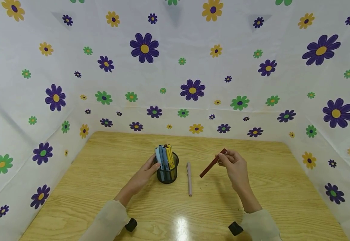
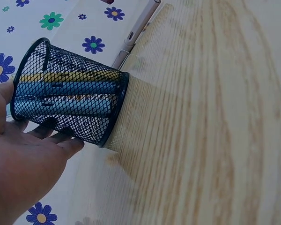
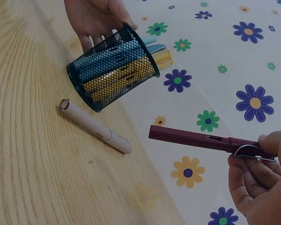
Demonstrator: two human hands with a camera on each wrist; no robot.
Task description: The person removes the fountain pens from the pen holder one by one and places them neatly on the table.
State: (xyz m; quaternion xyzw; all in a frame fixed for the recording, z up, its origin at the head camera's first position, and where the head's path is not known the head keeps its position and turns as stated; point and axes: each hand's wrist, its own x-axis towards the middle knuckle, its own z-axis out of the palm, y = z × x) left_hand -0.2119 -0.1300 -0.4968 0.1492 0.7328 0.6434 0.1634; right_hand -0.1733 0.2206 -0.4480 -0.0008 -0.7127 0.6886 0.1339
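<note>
A dark red pen point(image 1: 209, 168) is pinched between the thumb and fingers of the right hand point(image 1: 236, 167), near the end with the silver clip. It hangs slanted above the table, its free end pointing down and to the left. Just left of that end, a pale pink pen point(image 1: 189, 180) lies flat on the wood, pointing away from the person. Beyond it stands a black mesh cup point(image 1: 167, 177), upright, holding light blue, darker blue and yellow pens point(image 1: 169, 157). The left hand point(image 1: 144, 174) grips the cup's side, thumb at the rim and fingers round the far wall.

The table point(image 1: 102, 167) is yellowish wood with long, wavy grain running mostly side to side — a bright glare point(image 1: 181, 227) sits on its near part. White cloth point(image 1: 175, 73) walls in the back and both sides, printed with purple, yellow and green flowers; a crease runs across the back panel, low down, above the table's far edge. Pale sleeves point(image 1: 107, 217) cover the forearms, with a small black device point(image 1: 131, 225) by each wrist.
</note>
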